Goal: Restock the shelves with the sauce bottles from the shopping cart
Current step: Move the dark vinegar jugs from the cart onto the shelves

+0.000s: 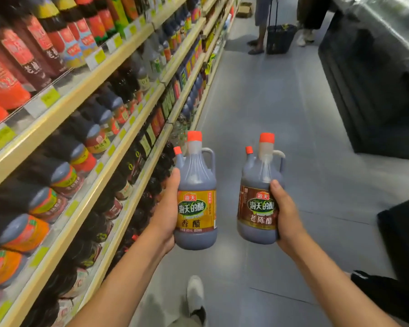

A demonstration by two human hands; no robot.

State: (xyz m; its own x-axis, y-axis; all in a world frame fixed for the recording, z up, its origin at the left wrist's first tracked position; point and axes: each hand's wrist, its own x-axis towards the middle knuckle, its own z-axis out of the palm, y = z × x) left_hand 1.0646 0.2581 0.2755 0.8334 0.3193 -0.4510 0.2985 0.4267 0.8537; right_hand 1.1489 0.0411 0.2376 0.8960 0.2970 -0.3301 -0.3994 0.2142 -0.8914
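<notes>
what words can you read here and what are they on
"海天": yellow-label vinegar bottle
"海天的醋": same bottle
"香醋": same bottle
"海天": brown-label vinegar bottle
"海天的醋": same bottle
"老陈醋": same bottle
Both bottles' small print, the price tags and the shelved bottles: too blurred to read

Left hand (167,215) has fingers hidden behind its bottle (196,175).
</notes>
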